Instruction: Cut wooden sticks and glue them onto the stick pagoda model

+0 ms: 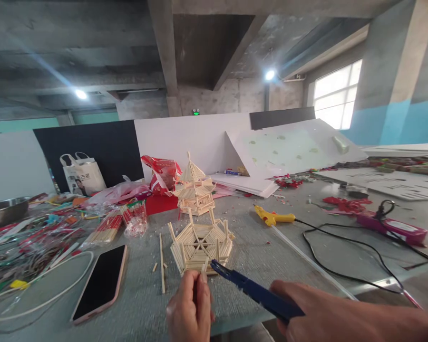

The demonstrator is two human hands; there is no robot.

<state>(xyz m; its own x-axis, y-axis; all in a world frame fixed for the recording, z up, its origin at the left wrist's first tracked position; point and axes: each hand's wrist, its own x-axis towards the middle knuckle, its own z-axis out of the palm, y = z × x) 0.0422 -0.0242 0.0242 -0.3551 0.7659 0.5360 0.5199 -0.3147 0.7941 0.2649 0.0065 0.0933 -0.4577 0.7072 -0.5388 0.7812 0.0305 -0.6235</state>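
In the head view my left hand (190,304) is closed, pinching a short thin wooden stick (205,264) upright between thumb and fingertips. My right hand (306,304) is wrapped round a long dark blue hand tool (257,290) with a narrow dark tip; its exact kind is unclear. That tip is close to the stick, just right of my left fingertips. Right behind them stands a six-sided frame of wooden sticks (201,242), with spokes on top and short uprights at its corners. Farther back is a tiered stick pagoda (194,190) with a pointed roof.
A phone (100,282) and a loose stick (161,262) lie to the left. Behind them are bundled sticks (105,227) and plastic bags. At right lie a yellow glue gun (273,216), its black cord and a purple power strip (392,228). A metal bowl (7,212) stands far left.
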